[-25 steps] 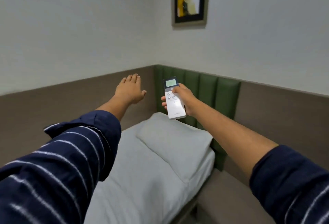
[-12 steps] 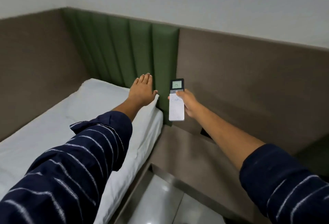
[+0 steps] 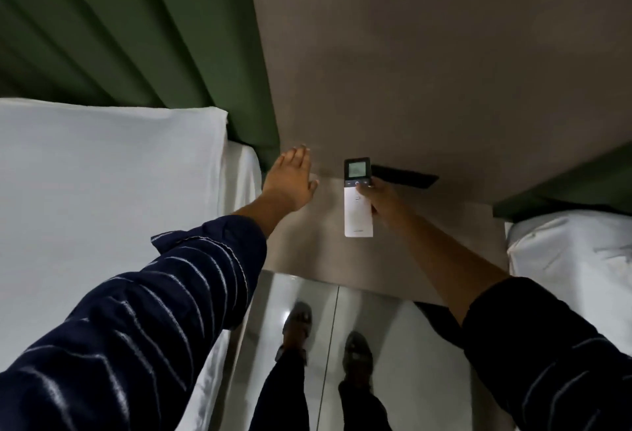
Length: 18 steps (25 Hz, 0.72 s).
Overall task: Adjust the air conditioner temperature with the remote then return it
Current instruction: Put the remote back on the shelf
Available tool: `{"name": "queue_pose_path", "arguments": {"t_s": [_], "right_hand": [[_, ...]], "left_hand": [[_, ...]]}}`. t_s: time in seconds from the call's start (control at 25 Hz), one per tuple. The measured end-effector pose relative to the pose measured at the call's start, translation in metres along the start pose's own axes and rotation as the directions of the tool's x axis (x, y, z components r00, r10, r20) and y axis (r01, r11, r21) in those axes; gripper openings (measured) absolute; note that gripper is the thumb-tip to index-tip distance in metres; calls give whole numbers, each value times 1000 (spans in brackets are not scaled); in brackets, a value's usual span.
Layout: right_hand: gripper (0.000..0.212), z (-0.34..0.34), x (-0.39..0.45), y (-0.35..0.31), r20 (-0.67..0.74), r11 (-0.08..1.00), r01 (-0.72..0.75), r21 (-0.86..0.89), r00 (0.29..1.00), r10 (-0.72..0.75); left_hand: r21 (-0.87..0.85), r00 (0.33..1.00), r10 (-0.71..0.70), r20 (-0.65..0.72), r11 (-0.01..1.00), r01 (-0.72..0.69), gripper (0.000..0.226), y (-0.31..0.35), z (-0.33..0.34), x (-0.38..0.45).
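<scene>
A slim white remote (image 3: 357, 206) with a small lit screen at its top end is held upright in my right hand (image 3: 379, 199), thumb near the buttons under the screen. It hovers over a brown bedside surface (image 3: 441, 235). My left hand (image 3: 290, 181) is stretched out flat, palm down, fingers together, holding nothing, to the left of the remote and apart from it. The air conditioner is out of view.
A dark rectangular slot (image 3: 407, 177) sits on the surface just behind the remote. White beds flank the surface: the left bed (image 3: 102, 198) and the right bed (image 3: 574, 252). Green padded headboard (image 3: 136, 27) behind. My feet (image 3: 297, 324) stand on glossy tiles below.
The view has tilted down and right, from the wall and bed to the bedside surface and floor. My right hand has carried the remote down over the surface; the left stays outstretched.
</scene>
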State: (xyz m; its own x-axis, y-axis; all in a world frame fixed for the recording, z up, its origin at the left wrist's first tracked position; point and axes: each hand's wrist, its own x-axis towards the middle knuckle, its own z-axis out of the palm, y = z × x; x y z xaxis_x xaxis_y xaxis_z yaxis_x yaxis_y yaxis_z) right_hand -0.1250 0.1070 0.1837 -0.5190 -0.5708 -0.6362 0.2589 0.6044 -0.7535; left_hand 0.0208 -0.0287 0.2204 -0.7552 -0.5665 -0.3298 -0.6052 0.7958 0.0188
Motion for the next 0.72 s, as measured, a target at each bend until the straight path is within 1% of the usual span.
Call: {"name": "queue_pose_path", "arguments": {"t_s": [0.08, 0.12, 0.28, 0.4, 0.56, 0.72], "right_hand": [[38, -11, 48, 44, -50, 997, -68, -29, 997, 66], [39, -18, 66, 63, -84, 994, -98, -56, 992, 93], [38, -36, 150, 152, -209, 975, -215, -63, 958, 197], [34, -43, 201, 212, -278, 961, -252, -111, 936, 213], [36, -39, 242, 254, -323, 946, -254, -203, 929, 180], [33, -32, 253, 267, -312, 905, -257, -339, 938, 150]], "left_hand": [[-1, 998, 54, 45, 999, -54, 73, 10, 49, 35], [7, 996, 58, 62, 998, -58, 72, 14, 69, 45], [-6, 987, 14, 160, 1000, -13, 70, 32, 164, 100], [-18, 978, 37, 203, 999, -34, 70, 49, 221, 131], [-73, 975, 74, 211, 996, -59, 71, 70, 257, 149], [-108, 968, 85, 235, 992, -60, 71, 83, 265, 140]]}}
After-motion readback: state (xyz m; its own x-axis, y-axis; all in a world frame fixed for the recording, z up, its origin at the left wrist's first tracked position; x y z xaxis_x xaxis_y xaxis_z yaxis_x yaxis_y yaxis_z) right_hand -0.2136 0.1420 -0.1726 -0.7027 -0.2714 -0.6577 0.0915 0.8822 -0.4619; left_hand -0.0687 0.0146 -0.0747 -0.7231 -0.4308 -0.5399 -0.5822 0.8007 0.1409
